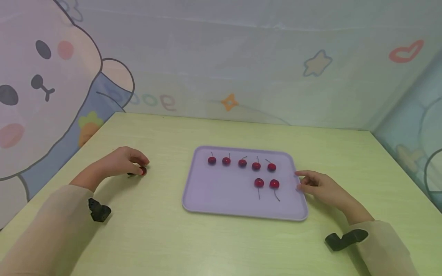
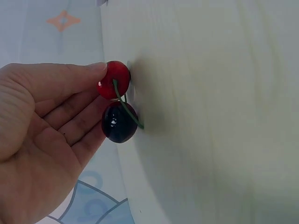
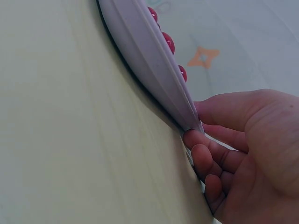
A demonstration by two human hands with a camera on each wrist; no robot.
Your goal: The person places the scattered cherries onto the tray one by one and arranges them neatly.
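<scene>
At the left of the table, my left hand pinches a bright red cherry between thumb and fingers. A dark cherry sits right beside it at the fingertips, and a green stem crosses in front of both. My right hand holds the right rim of a lilac tray, thumb on the rim and fingers curled at its edge. On the tray, several red cherries with stems form a back row, one of them the leftmost cherry. Two more, a cherry and another cherry, lie in front at the right.
The pale yellow-green table extends around the tray. Behind it hangs a printed cloth with a cartoon bear, stars and a heart. Dark camera mounts sit on both wrists, over light sleeves.
</scene>
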